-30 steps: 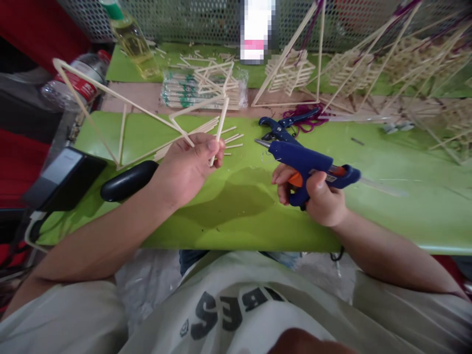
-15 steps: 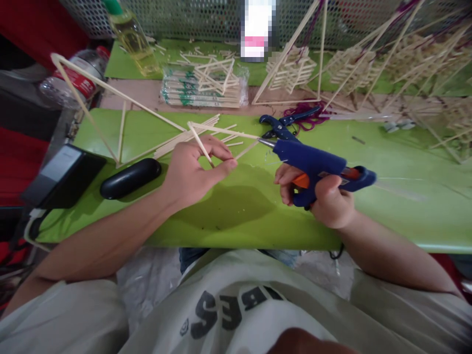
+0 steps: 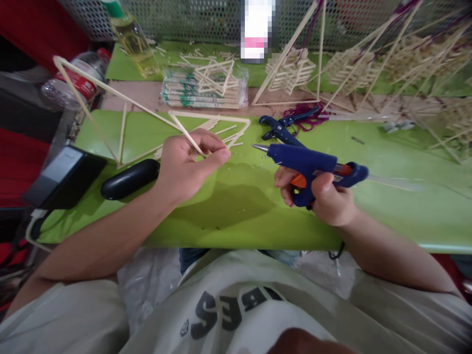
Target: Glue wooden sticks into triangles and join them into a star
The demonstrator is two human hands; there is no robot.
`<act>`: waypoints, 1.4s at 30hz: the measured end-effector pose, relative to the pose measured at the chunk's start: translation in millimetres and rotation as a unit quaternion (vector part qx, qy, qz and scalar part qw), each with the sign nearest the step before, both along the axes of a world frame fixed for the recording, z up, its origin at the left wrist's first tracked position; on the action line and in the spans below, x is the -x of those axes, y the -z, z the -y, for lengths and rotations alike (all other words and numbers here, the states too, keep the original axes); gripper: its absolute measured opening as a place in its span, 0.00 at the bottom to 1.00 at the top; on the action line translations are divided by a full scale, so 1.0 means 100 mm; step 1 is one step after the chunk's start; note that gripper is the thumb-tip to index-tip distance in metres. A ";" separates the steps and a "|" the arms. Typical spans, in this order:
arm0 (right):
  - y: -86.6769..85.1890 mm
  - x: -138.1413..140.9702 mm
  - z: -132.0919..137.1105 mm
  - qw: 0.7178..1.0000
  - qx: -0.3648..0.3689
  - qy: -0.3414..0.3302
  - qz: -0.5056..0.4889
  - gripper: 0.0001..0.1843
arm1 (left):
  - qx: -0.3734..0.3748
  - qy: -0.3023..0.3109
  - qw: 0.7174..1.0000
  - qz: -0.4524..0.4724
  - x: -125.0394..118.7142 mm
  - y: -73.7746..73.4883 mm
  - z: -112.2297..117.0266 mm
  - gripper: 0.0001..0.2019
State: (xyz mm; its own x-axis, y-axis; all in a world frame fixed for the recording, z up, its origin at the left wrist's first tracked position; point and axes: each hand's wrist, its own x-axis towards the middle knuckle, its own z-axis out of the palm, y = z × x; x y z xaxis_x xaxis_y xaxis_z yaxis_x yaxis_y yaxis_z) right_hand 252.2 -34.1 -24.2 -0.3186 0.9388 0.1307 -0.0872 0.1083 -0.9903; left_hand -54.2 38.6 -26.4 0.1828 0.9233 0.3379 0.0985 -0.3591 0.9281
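Observation:
Between the thumb and fingers of my left hand (image 3: 191,164) is a small frame of thin wooden sticks (image 3: 214,117), held above the table. Its far corner points right, and part of it is hidden by my fingers. My right hand (image 3: 320,194) is wrapped round a blue glue gun (image 3: 302,160) with an orange trigger. The gun's metal nozzle points left, a short gap away from the frame's corner. A clear glue stick (image 3: 394,183) sticks out of its back end. Loose wooden sticks (image 3: 236,130) lie behind my left hand.
A large stick triangle (image 3: 121,93) stands at the left, near a black case (image 3: 131,179) and a black adapter (image 3: 66,177). Behind lie blue cutters (image 3: 280,130), purple string (image 3: 309,118) and packed sticks (image 3: 202,96). Stick structures (image 3: 291,71) line the back right; an oil bottle (image 3: 134,42) stands back left.
My left hand has drawn the stick frame left, so its corner has come away from the nozzle. The glue gun has shifted slightly left and down in my right hand.

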 end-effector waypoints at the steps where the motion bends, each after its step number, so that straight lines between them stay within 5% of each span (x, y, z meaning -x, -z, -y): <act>1: 0.00 -0.01 0.00 1.000 -0.005 -0.005 0.000 0.33 | 0.007 -0.007 1.000 -0.016 0.01 0.01 -0.01 0.05; 6: -0.04 0.01 -0.06 0.999 -0.023 0.027 -0.032 0.37 | 0.039 0.030 0.997 -0.051 -0.01 -0.06 0.02 0.08; 13: -0.04 -0.02 -0.13 0.999 0.030 0.029 -0.014 0.35 | 0.046 0.122 0.991 0.038 -0.02 -0.13 0.06 0.05; 21: -0.06 -0.08 -0.04 0.999 -0.017 -0.042 -0.020 0.37 | 0.055 0.027 0.998 -0.026 0.00 -0.06 0.00 0.07; 28: -0.10 -0.08 -0.18 0.993 0.074 0.092 -0.023 0.47 | 0.069 0.130 0.989 0.016 -0.03 -0.11 0.03 0.06; 36: -0.16 -0.07 -0.32 0.986 0.103 0.123 -0.046 0.49 | 0.084 -0.030 0.989 0.117 0.03 0.00 -0.11 0.07; 42: -0.11 -0.38 -0.54 0.982 0.111 0.153 0.007 0.46 | 0.148 -0.007 0.970 0.191 0.06 0.05 -0.24 0.14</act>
State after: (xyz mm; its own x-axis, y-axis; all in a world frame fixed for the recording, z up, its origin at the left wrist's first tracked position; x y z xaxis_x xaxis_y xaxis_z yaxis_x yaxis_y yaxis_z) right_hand 290.6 20.0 -13.4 -0.0180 0.9958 -0.0897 -0.0705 -0.0908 -0.9934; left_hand -60.1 62.7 -31.1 0.0840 0.9917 0.0974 -0.2706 -0.0714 0.9600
